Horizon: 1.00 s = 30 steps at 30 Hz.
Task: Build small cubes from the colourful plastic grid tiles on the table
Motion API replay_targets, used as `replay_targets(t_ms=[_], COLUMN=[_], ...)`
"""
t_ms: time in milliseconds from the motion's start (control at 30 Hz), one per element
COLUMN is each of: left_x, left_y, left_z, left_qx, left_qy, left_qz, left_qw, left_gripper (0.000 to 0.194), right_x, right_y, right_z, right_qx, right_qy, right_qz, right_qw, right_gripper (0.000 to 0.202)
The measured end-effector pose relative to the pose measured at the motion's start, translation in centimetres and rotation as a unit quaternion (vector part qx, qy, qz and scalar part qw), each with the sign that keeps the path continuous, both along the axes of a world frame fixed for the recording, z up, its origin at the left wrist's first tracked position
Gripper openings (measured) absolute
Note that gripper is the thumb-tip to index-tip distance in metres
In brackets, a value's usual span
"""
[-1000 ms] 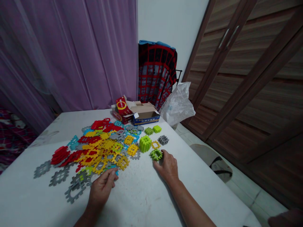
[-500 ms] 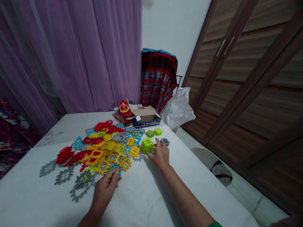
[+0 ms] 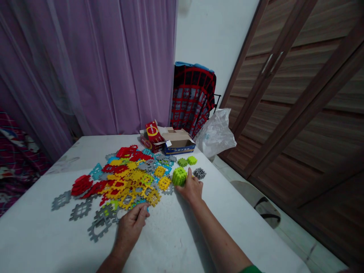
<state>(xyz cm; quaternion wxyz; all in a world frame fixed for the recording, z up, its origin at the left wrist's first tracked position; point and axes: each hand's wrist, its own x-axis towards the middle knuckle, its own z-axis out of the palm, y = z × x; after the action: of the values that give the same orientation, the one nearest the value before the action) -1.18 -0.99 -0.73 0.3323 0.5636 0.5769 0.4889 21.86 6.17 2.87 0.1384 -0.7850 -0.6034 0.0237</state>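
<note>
Right hand [image 3: 193, 189], farther off a second ago, now touches lime-green stack [image 3: 179, 176] at 3 o'clock of piece pile [image 3: 127, 177].
Head view: thumb, forefinger astride stack, grip can't tell; left hand [image 3: 133, 220], pile's 6 o'clock, thumb pressed to fingers, contents unclear. Lopsided squeeze could topple stack.

The room [image 3: 212, 34] is a bit dark. The wall at the top middle looks pale, and the brown doors [image 3: 313, 94] on the right look very dark. A soft shadow [image 3: 199, 242] lies on the white table [image 3: 162, 239], just left of the right arm [image 3: 213, 233]. Things near the edges look stretched and leaning.
</note>
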Motion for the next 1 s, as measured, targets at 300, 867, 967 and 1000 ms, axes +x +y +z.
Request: replay_targets(t_ms=[300,867,967,1000], left_x=[0.1,-0.1,-0.2,-0.2], left_y=[-0.2,-0.1,-0.1,-0.1], left_z=[0.1,-0.1,-0.2,-0.2], left_qx=[-0.003,0.003,0.005,0.005], left_qy=[-0.009,0.003,0.004,0.005], left_qz=[0.0,-0.012,-0.014,-0.014], left_qw=[1.0,1.0,1.0,1.0], left_gripper=[0.047,0.048,0.047,0.047], right_x=[-0.6,-0.8,-0.4,-0.1], right_y=[0.4,0.4,0.0,-0.1], right_z=[0.9,0.6,1.1,1.5], right_qx=[-0.04,-0.028,-0.025,-0.025], right_qy=[-0.014,0.001,0.015,0.018], right_qz=[-0.014,-0.01,-0.005,0.0], right_qw=[0.999,1.0,1.0,1.0], right_gripper=[0.105,0.102,0.103,0.101])
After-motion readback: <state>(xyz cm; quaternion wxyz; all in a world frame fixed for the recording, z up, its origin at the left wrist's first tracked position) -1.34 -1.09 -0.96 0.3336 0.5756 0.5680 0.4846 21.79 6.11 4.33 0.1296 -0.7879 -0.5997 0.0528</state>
